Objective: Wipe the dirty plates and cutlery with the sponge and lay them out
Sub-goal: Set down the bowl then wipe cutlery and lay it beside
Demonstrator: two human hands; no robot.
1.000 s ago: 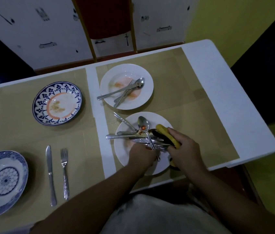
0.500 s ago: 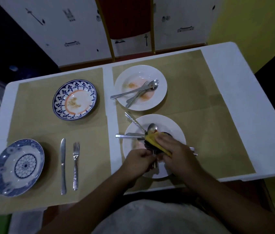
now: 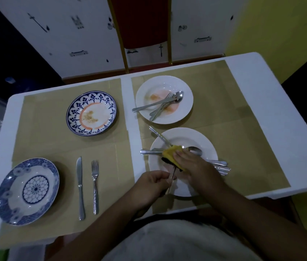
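Head view: left hand [image 3: 153, 184] is closed in a pinch grip on the handle of one utensil [image 3: 171, 180]; type cannot be told, its working end is hidden under the sponge. Right hand [image 3: 192, 164] is closed over the yellow sponge [image 3: 170, 154], dark scrub face down, pressed on that utensil over the near white plate [image 3: 204, 140].

Key relation: the utensil's long axis runs from the left grip away and slightly right, into the sponge. A wipe stroke would likely be taken along that axis, sponge drawn away from or toward the left grip.

More cutlery is piled under and around the right grip: handles [image 3: 220, 165] stick out right of it, past the plate rim; a spoon [image 3: 195, 150] lies just beyond it; more handles [image 3: 148, 152] point left. Snag risk is judged moderate.

Beyond the grips: far white plate [image 3: 185, 91], stained, carrying cutlery [image 3: 160, 104]. Left and beyond: blue-patterned plate [image 3: 77, 110], soiled.

Lay-out room is left of the left grip: knife [image 3: 80, 187] and fork [image 3: 95, 185] are laid parallel, handles toward the person, blue bowl-plate [image 3: 13, 200] further left. Open mat is seen between fork and left grip. The bench [image 3: 273, 113] near edge lies just under both wrists.
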